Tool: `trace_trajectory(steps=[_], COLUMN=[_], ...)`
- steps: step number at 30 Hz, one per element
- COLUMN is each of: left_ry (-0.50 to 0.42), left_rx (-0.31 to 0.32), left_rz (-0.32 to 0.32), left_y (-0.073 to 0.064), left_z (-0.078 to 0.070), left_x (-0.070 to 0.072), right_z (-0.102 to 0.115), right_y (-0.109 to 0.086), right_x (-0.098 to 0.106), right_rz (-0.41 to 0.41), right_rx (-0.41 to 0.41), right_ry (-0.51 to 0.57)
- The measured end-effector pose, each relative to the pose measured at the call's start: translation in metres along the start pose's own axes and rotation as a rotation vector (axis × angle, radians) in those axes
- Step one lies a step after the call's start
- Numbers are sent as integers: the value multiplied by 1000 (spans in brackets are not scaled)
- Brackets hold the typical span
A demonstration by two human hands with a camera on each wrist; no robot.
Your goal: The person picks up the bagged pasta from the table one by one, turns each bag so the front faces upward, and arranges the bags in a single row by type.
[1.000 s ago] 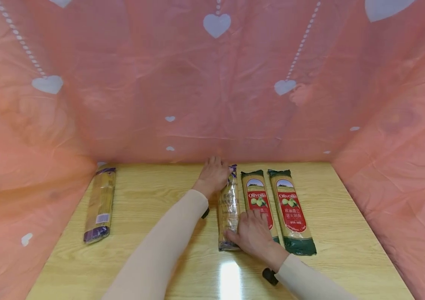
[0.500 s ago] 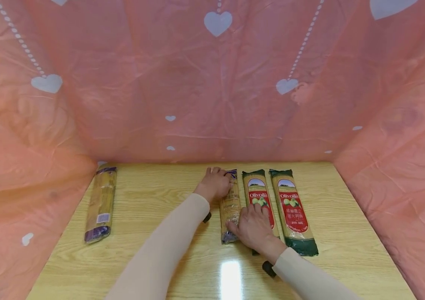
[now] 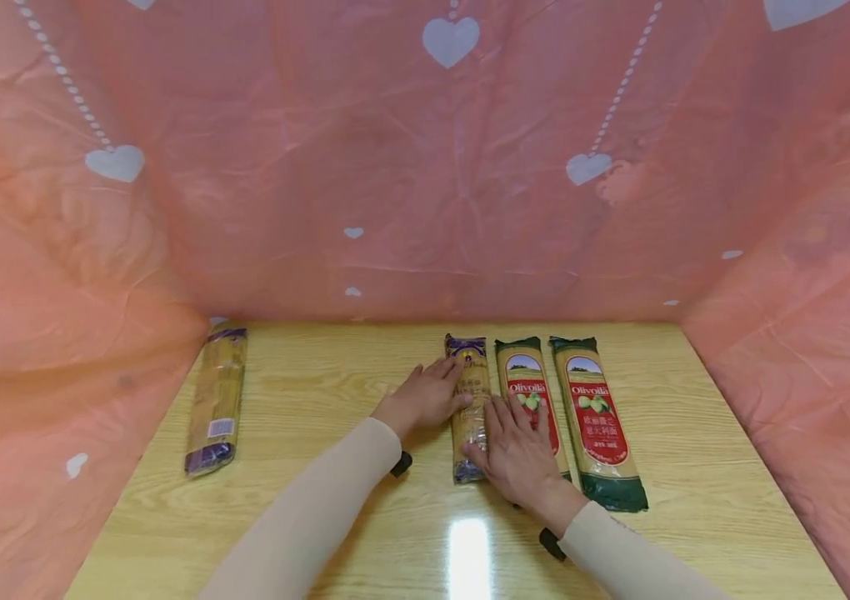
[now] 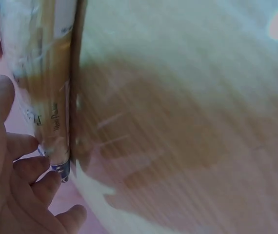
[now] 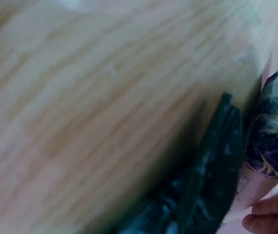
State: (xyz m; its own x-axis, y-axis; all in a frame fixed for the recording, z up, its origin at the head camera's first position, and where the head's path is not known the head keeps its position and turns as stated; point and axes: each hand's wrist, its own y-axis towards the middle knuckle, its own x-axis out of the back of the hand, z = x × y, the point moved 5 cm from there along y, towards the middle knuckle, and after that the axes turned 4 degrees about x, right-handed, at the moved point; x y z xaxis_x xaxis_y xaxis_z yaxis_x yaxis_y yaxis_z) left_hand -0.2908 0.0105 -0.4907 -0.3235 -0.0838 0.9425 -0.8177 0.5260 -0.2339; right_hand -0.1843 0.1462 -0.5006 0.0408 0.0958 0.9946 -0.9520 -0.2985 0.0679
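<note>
A purple-ended packet of spaghetti [image 3: 473, 383] lies lengthwise on the table between my hands. Along its left side, my left hand [image 3: 425, 397] touches the upper part with loosely extended fingers; the left wrist view shows these fingers [image 4: 27, 170] beside the wrapper. My right hand [image 3: 521, 454] rests over the neighbouring green-ended Olivoilà spaghetti packet [image 3: 526, 367], fingers extended, and its thumb touches the purple packet's lower right side. That hand hides much of the green packet's lower half. In the right wrist view, the packet's dark green end [image 5: 202, 185] is near the purple end [image 5: 270, 131].
A second Olivoilà packet [image 3: 596, 425] lies to the right, slightly slanted. Another purple-ended packet [image 3: 217, 400] is at the table's left edge, barcode up. Pink heart-patterned sheeting [image 3: 395, 167] encloses the wooden table [image 3: 320, 375] at the back and sides.
The purple packet has turned so its printed front faces up, and its near end has moved away from me. My left hand has slid down and loosened from its top end.
</note>
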Motion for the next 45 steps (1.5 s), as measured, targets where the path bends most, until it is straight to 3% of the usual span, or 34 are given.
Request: trace_trajectory(steps=[5, 15, 28, 34, 45], left_ry=[-3, 28, 9, -3, -24], left_rx=[-14, -50, -50, -34, -2], left_rz=[18, 41, 35, 34, -9], left_y=[-6, -9, -13, -16, -24], left_z=[-2, -3, -4, -5, -3], left_x=[-7, -13, -16, -14, -14], right_z=[-3, 2, 5, 7, 8], right_y=[0, -5, -7, -7, -9], right_x=[-5, -5, -5, -5, -3], right_rz=[82, 58, 44, 45, -35], right_rx=[-9, -27, -24, -25, -13], right_ry=[-4, 7, 11, 8, 20])
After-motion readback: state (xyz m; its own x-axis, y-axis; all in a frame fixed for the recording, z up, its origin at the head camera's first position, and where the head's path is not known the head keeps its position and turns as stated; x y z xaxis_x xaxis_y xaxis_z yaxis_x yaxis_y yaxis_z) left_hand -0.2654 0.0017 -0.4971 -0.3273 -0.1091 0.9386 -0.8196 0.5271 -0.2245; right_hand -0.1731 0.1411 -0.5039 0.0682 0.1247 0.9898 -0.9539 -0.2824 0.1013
